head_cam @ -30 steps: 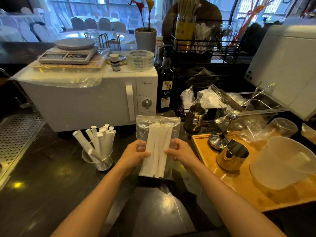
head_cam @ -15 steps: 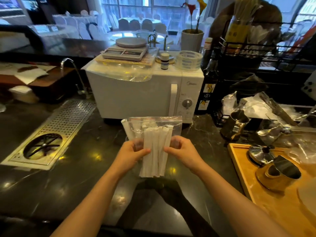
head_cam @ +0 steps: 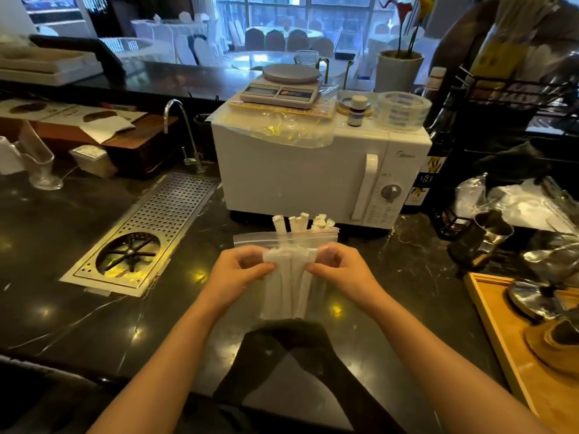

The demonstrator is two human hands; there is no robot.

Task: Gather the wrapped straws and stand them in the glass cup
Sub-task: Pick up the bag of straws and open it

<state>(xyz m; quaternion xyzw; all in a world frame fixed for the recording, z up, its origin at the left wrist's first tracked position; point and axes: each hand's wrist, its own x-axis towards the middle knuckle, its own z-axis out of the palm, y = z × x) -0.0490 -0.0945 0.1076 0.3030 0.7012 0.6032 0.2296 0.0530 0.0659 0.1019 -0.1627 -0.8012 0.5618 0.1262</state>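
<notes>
Clear zip bag (head_cam: pixel 283 238) of wrapped straws (head_cam: pixel 289 285) pinched by both hands' fingers (head_cam: pixel 266 268).

Dark glossy marble bench (head_cam: pixel 94 314), lots parked on it: perforated metal drain grate (head_cam: pixel 147 236) on the left, white microwave (head_cam: pixel 313 180) at the back, wooden tray (head_cam: pixel 495 327) far right, and a glass pitcher (head_cam: pixel 40 167) far left.

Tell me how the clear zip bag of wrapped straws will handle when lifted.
The clear plastic zip bag looks thin, so probably floppy and light. Its smooth film may slip. The white paper-wrapped straws inside probably lend some stiffness, since it hangs straight between both hands.
</notes>
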